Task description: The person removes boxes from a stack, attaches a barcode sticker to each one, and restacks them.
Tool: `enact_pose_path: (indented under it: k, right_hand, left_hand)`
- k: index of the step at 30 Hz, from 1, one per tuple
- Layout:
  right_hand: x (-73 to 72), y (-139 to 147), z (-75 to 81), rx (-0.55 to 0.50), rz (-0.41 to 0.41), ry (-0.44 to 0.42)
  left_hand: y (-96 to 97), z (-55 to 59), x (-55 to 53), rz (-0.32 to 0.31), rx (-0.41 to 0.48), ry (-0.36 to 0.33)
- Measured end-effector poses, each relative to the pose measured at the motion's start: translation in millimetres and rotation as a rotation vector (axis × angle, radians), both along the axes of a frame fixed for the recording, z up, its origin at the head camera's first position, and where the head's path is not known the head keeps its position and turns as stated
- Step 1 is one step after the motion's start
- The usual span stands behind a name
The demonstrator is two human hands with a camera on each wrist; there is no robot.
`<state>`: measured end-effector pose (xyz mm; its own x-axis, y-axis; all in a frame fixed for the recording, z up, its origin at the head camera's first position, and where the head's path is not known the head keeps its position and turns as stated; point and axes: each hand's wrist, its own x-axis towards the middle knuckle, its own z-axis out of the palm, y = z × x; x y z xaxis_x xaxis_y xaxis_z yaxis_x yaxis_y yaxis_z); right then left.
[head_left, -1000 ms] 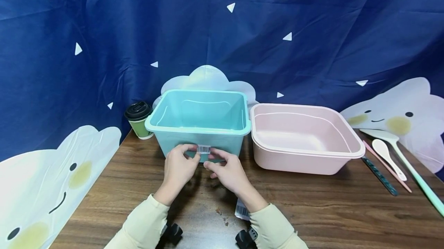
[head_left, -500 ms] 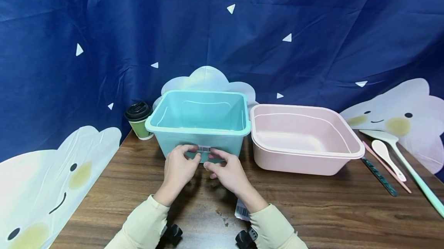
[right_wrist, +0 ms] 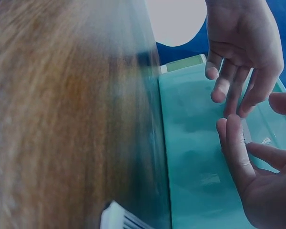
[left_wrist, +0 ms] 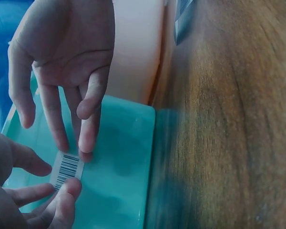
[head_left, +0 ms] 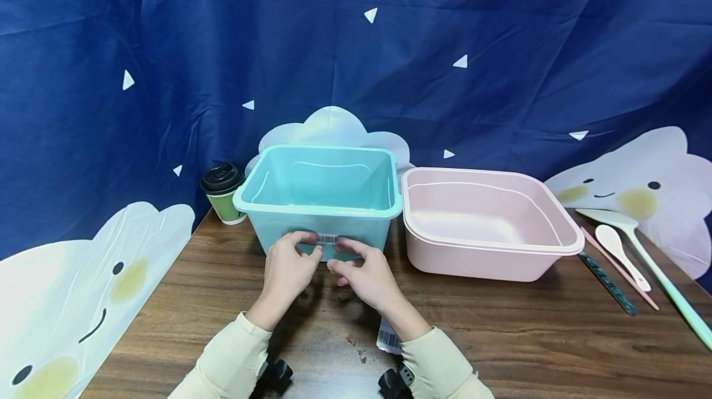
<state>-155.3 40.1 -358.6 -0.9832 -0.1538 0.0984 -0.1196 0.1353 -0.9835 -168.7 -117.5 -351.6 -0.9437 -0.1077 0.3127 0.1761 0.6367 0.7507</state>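
A white barcode label (head_left: 327, 239) lies against the front wall of a teal plastic bin (head_left: 356, 226). My left hand (head_left: 288, 266) touches the label's left end, its fingers loosely bent. From the other side my right hand (head_left: 364, 275) has its fingertips at the right end. In the left wrist view, the barcode label (left_wrist: 67, 168) shows between the fingertips of both hands, its stripes facing out. The right wrist view has the right hand (right_wrist: 262, 186) in front, its fingers hiding most of the label.
A pink basin (head_left: 473, 266) stands right of the bin. At the left is a lidded green paper cup (head_left: 225, 204). Farther right lie a mint-handled spatula (head_left: 662, 275), a white spoon (head_left: 620, 251), and pink and dark sticks. Another barcode tag (head_left: 387, 338) lies beneath the right wrist.
The label shows less of its height than a second ago, sitting flatter against the bin's wall. Both hands keep their places.
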Motion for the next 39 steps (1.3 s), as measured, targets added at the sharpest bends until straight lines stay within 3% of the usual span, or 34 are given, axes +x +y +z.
enact_pose_path:
  k: [8, 12, 17, 23, 30, 35, 39]
  right_hand:
    - [2.5, 4, 10.3, 0.004, -0.022, 0.010]
    - [7.1, 14, 24.0, -0.016, -0.035, 0.024]
    - [17.0, 37, 39.8, 0.004, -0.038, 0.001]
    - [31.0, 68, 44.4, 0.109, 0.045, -0.022]
    - [46.3, 100, 33.6, 0.156, 0.152, -0.107]
    - [55.7, 112, 18.3, 0.151, 0.156, -0.230]
    - [63.1, 114, 7.8, 0.183, 0.145, -0.270]
  left_hand:
    - [2.0, 1.5, 1.5, 0.040, 0.052, 0.009]
    - [7.2, 3.4, 4.9, 0.010, 0.072, 0.008]
    - [18.8, 1.6, 10.8, -0.071, 0.041, -0.050]
    - [33.4, -0.3, 25.7, -0.242, 0.011, -0.208]
    - [51.2, -0.7, 40.2, -0.431, 0.014, -0.350]
    - [58.9, -3.4, 47.1, -0.474, 0.003, -0.410]
    - [62.1, -7.4, 50.7, -0.498, 0.015, -0.451]
